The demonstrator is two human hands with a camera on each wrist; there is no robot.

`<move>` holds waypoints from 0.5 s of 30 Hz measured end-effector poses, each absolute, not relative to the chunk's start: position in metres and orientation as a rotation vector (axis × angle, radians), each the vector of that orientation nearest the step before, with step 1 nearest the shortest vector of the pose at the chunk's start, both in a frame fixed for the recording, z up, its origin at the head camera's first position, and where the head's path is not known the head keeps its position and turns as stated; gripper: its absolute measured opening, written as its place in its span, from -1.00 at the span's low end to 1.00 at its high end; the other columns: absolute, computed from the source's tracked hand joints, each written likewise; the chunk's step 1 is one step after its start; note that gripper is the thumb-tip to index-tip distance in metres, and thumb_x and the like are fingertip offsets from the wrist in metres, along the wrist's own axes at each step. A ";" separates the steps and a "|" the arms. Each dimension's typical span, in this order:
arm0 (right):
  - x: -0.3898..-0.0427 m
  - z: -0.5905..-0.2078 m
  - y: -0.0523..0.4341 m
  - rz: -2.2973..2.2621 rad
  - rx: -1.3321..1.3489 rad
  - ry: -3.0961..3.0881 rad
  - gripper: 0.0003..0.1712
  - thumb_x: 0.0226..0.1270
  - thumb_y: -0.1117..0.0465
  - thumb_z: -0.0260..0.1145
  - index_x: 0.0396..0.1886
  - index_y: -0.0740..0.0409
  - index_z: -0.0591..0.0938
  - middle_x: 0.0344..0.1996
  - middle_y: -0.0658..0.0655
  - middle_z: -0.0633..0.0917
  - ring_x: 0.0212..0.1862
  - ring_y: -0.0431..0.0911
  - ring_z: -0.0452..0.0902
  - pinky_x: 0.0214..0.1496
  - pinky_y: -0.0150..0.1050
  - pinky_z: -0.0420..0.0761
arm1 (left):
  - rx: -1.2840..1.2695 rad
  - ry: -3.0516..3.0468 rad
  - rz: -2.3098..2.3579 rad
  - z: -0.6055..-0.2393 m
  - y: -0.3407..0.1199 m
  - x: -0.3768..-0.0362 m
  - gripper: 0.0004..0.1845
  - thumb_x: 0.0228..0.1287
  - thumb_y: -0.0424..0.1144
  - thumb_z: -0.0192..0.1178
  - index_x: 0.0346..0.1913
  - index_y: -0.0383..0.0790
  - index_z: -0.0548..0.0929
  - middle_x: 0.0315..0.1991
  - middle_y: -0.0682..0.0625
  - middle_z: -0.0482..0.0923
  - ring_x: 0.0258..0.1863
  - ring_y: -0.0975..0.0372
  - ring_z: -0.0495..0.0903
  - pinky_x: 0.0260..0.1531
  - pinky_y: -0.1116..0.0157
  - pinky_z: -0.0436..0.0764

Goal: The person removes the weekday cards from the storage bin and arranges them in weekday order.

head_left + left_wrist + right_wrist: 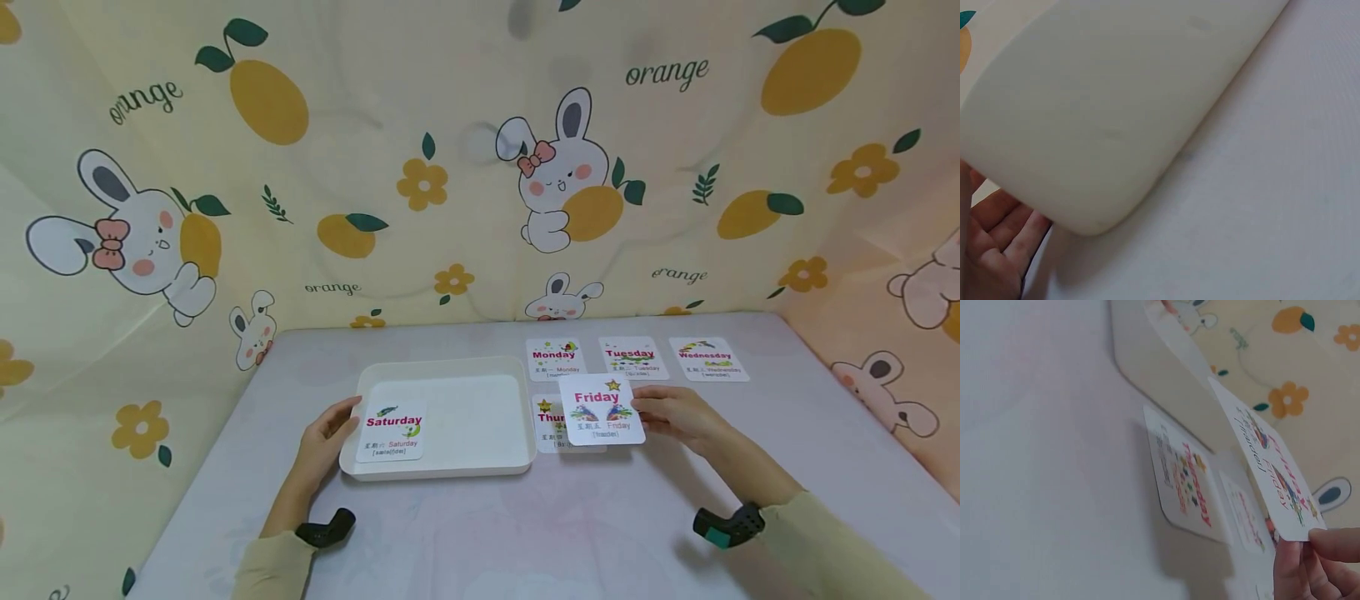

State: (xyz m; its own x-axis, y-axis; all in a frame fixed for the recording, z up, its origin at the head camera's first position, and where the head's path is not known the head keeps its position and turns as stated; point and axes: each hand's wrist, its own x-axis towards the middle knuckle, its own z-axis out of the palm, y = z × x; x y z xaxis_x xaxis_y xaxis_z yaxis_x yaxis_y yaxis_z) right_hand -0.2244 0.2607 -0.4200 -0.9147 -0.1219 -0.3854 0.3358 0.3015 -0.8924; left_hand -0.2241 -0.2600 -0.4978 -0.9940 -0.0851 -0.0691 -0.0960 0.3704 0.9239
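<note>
Pale table (525, 533) before rabbit-print cloth: right hand (678, 417) pinches Friday card (602, 409) raised above Thursday card (550, 423), ready for placing; left hand (326, 433), fingers relaxed, steadies white tray (442, 475) holding Saturday card (392, 431).

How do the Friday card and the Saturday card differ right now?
The Friday card is pinched by the right hand and lifted above the Thursday card; the Saturday card sits in the white tray, by the left hand. Friday's shows a star, Saturday's doesn't. Both are white with pink words.
</note>
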 end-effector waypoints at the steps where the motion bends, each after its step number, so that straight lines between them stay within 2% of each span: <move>1: -0.225 -0.421 0.263 -1.641 0.185 2.195 -0.46 0.41 0.14 0.18 0.24 0.43 0.41 -0.33 -0.17 0.67 -0.28 -0.28 0.58 -0.18 -0.44 0.66 | -0.170 2.594 1.748 -0.498 -0.260 -0.224 -0.53 0.44 -0.14 0.05 0.36 -0.08 0.38 0.45 -0.10 0.27 0.47 0.03 0.24 0.47 0.05 0.25; 7: -0.226 -0.423 0.275 -1.629 0.237 2.195 -0.49 0.41 0.14 0.19 0.22 0.38 0.45 -0.36 -0.19 0.67 -0.29 -0.28 0.56 -0.21 -0.44 0.65 | -0.168 2.592 1.747 -0.498 -0.260 -0.225 -0.53 0.44 -0.14 0.05 0.36 -0.09 0.38 0.45 -0.11 0.27 0.47 0.01 0.24 0.47 0.05 0.24; 15: -0.226 -0.428 0.290 -1.586 0.277 2.215 -0.42 0.44 0.12 0.15 0.29 0.42 0.37 -0.32 -0.15 0.68 -0.25 -0.24 0.57 -0.18 -0.42 0.65 | -0.157 2.590 1.747 -0.500 -0.261 -0.225 -0.52 0.44 -0.15 0.05 0.37 -0.09 0.37 0.45 -0.10 0.26 0.47 0.03 0.25 0.47 0.05 0.25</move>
State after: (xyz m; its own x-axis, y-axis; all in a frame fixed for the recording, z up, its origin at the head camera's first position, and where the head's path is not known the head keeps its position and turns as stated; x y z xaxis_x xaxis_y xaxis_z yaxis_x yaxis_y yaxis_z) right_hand -0.2258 0.2900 -0.4277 -0.9002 -0.0702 -0.4298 0.3843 0.3363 -0.8598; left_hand -0.2246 -0.2613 -0.4997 -0.9949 -0.0752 -0.0673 -0.0905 0.3710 0.9242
